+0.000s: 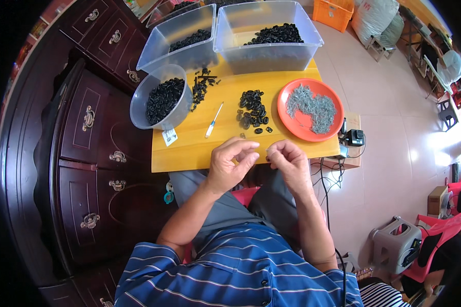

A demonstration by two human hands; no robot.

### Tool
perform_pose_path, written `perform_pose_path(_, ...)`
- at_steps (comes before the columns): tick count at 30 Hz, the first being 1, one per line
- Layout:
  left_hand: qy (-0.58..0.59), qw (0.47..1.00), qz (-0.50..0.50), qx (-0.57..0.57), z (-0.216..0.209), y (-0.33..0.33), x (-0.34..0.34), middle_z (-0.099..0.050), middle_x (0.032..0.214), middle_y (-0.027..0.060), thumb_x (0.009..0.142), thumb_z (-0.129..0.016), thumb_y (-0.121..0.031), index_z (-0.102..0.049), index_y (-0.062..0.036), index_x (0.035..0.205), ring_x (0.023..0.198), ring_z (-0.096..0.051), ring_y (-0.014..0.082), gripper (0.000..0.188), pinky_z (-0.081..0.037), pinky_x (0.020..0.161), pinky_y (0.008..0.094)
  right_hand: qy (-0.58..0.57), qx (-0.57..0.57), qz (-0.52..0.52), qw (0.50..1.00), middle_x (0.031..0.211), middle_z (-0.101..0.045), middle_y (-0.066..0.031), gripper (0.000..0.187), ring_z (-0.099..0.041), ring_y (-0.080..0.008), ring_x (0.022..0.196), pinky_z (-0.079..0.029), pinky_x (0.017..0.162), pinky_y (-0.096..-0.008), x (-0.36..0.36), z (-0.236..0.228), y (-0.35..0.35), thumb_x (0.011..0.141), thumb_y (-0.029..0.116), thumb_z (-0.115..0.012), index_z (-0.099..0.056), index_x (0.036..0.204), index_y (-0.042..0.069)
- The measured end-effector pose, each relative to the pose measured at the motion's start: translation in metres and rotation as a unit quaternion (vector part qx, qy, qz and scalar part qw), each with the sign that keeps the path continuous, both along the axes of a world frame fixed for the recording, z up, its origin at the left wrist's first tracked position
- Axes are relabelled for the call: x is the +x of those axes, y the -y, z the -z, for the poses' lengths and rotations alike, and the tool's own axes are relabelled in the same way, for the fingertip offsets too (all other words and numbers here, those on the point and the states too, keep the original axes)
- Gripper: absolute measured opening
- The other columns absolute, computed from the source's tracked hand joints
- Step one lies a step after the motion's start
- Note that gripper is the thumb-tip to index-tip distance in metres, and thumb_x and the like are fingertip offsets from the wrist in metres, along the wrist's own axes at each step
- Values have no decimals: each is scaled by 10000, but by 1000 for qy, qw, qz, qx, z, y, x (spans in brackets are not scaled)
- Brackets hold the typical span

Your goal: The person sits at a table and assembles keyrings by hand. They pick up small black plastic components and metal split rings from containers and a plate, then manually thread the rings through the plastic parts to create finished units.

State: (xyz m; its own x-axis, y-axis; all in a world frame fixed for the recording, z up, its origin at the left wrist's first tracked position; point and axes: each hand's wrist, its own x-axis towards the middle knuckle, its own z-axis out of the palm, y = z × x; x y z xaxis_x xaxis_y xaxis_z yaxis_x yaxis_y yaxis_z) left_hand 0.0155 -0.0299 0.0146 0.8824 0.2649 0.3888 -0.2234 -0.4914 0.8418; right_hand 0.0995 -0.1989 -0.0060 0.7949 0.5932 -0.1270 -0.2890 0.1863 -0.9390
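My left hand is raised over the near edge of the yellow table, its thumb and forefinger apart with nothing visible between them. Facing it, my right hand pinches thumb against fingers; a small dark bit shows at the tips, too small to name. Just beyond my hands lies a loose group of small black oval parts. To their right, a red plate carries a heap of thin silvery metal pieces, like screws or pins. A screwdriver with a pale handle rests left of the black parts.
A round clear tub of black parts stands at the left, beside scattered black pieces. Two clear plastic bins holding black parts line the far side. Dark wooden drawers border the left. A black device with cables sits at the right.
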Motion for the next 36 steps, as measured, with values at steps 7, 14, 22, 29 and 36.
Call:
perform_pose_path(7, -5, 999, 32, -24, 2, 2, 1, -666, 847, 60, 879, -712, 7, -712, 14, 998, 659, -612, 90, 120, -491, 592, 239, 21, -18, -50, 998, 805, -640, 32, 107, -569, -32, 705, -470, 634, -202, -3, 6, -3, 970, 125, -657, -650, 965, 19)
perform_pose_path(14, -21, 998, 22, -51, 7, 6, 0, -661, 815, 64, 885, -705, 3, -702, 13, 953, 667, -623, 110, 69, -495, 596, 255, 29, -31, -36, 998, 815, -652, 24, 106, -578, -38, 721, -482, 661, -215, -3, 4, -3, 957, 121, -670, -664, 972, 16)
perform_pose_path(22, -56, 998, 14, -7, 7, 4, 1, -634, 783, 103, 955, -648, -80, -641, -3, 915, 673, -604, 181, 86, -480, 612, 318, 100, -84, -7, 991, 801, -651, 35, 78, -573, -27, 725, -476, 675, -200, -7, 5, -4, 937, 94, -688, -674, 932, 18)
perform_pose_path(29, -151, 983, 34, -97, 12, 3, -3, -627, 756, 68, 992, -610, -105, -595, -9, 889, 629, -593, 122, 141, -481, 593, 290, 114, -99, -6, 988, 789, -641, 43, 53, -563, -24, 719, -469, 664, -196, -9, 0, -5, 929, 67, -688, -675, 924, 16)
perform_pose_path(36, -114, 971, 70, -200, 19, -3, -5, -664, 821, 37, 1004, -591, -82, -618, -7, 935, 689, -645, 90, 104, -528, 643, 235, 95, -98, 3, 991, 802, -640, 40, 75, -557, -22, 738, -466, 690, -197, -8, -3, -5, 946, 85, -673, -673, 920, 14)
